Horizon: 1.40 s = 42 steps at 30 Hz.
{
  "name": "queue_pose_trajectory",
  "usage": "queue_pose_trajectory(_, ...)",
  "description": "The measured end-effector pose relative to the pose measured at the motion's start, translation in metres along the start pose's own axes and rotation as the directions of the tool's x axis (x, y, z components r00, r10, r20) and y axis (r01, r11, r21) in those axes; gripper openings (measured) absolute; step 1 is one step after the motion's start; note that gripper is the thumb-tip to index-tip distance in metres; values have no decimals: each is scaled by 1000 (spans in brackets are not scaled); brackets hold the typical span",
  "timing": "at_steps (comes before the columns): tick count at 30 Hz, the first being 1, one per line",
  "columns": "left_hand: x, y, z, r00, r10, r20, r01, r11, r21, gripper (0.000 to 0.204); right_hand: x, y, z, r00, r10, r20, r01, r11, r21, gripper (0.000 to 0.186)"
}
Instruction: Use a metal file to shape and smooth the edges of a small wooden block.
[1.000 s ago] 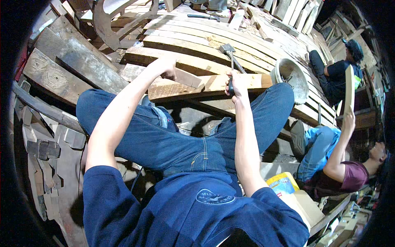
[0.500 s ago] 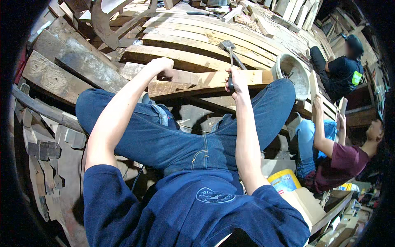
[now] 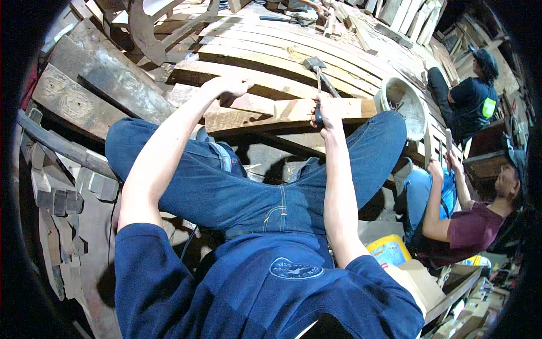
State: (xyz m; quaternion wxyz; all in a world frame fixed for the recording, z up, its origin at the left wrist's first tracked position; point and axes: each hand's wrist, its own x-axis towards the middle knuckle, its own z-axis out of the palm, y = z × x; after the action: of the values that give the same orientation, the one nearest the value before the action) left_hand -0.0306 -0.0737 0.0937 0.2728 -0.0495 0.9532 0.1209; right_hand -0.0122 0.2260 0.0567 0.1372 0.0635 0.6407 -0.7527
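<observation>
My left hand is closed on the end of a short wooden piece, its fingertips partly hidden. That piece lies against a thick wooden beam in front of my knees. In my right hand is a black-handled tool with a narrow metal blade pointing away from me; its exact kind is hard to tell. The right fist is close above the beam, to the right of the short piece. Just beyond the blade, a hammer with a square head lies on the planks.
A whitish bucket stands by my right knee. Long planks stretch ahead, and wood offcuts pile up at left. A yellow container is at lower right. One co-worker holds wooden pieces; another person sits beyond.
My left hand has shifted slightly right along the short wooden piece; my right hand has barely moved. The co-worker's hands have lowered, and another person's hand has appeared at the far top.
</observation>
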Motion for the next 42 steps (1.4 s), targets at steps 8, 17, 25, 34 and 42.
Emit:
queue_pose_trajectory(8, -31, 5, -14, 898, 259, -356, -243, 966, 88, 60, 1, -1, 2, 999, 31, -29, -31, 1000, 7, 28)
queue_pose_trajectory(17, -46, 30, -5, 769, 289, -570, -476, 854, -210, 60, -4, -4, 4, 999, 25, -24, -25, 1000, 1, 28)
queue_pose_trajectory(25, -25, 26, 15, 706, 310, -637, -643, 657, -393, 54, -5, -4, 4, 1000, -4, 2, 4, 1000, 8, 30)
queue_pose_trajectory(34, -17, 25, 42, 584, 238, -776, -598, 773, -213, 46, -5, -4, 5, 1000, 26, 3, -26, 1000, 9, 24)
queue_pose_trajectory(42, -33, 34, 19, 645, 138, -751, -656, 605, -452, 37, -13, -11, 10, 999, 24, -30, -24, 1000, -10, 24)
